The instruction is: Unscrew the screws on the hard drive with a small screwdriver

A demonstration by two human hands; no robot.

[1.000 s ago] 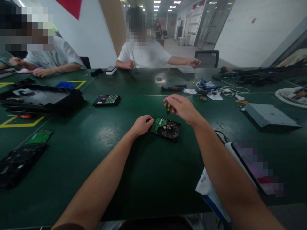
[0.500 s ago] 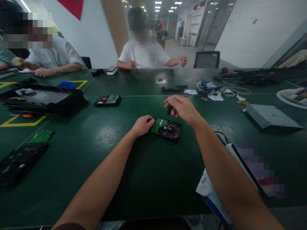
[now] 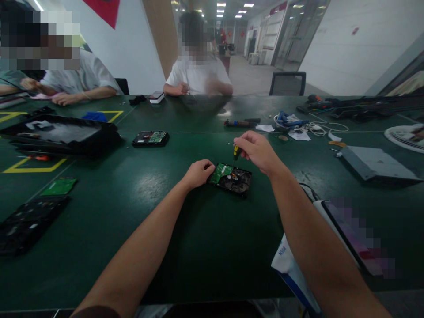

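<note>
A hard drive (image 3: 240, 181) lies on the green table with its green circuit board facing up. My left hand (image 3: 198, 173) grips the drive's left edge, fingers curled over its corner. Above the drive, my right hand (image 3: 253, 148) pinches a yellow-and-black screwdriver (image 3: 236, 152) by its handle. The screwdriver stands nearly upright, its thin shaft pointing down at the board's right edge; I cannot tell whether the tip touches a screw.
Another hard drive (image 3: 150, 138) sits further back, left of a black tray (image 3: 62, 132)'s right side. A dark drive (image 3: 33, 225) and a loose green board (image 3: 59, 187) lie at left. On the right are a grey metal box (image 3: 379, 163) and a tablet (image 3: 351, 234). A person (image 3: 198, 75) sits opposite.
My right hand's fingers have shifted on the screwdriver, showing more of its yellow handle. My left hand stays on the hard drive. The person opposite has drawn one arm inward.
</note>
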